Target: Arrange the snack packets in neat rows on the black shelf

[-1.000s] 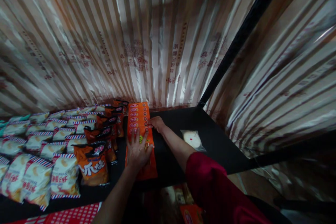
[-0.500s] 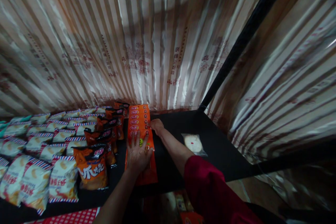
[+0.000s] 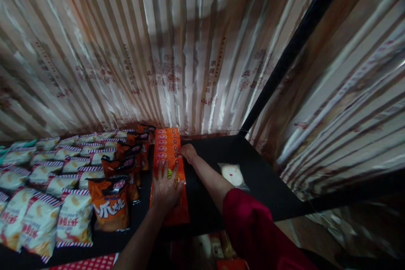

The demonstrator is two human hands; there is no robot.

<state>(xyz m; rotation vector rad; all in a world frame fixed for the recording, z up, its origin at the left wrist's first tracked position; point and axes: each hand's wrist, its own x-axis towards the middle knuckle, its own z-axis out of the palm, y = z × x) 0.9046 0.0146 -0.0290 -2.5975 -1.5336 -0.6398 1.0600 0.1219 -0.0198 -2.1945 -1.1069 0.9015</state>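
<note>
A long, flat orange package [image 3: 167, 145] with a column of printed ovals lies on the black shelf [image 3: 272, 196]. My left hand [image 3: 165, 187] rests flat on its lower half, fingers spread. At the package's right edge, my right hand [image 3: 189, 152] has its fingers closed in a pinch; the fingertips are partly hidden. Just left of the package stand rows of orange-and-black snack bags [image 3: 110, 204]. To the right of my right forearm is a clear packet with a round white item [image 3: 232, 174] inside.
Rows of white snack bags with striped edges [image 3: 74, 217] fill the left side. Pleated, printed shiny curtains [image 3: 190, 50] hang behind, with a black post [image 3: 284, 63] at the right corner. A red checked cloth [image 3: 91, 262] shows at the front, and more goods sit below the shelf.
My hands stay in nearly the same places on the orange package. The whole view has shifted only slightly.
</note>
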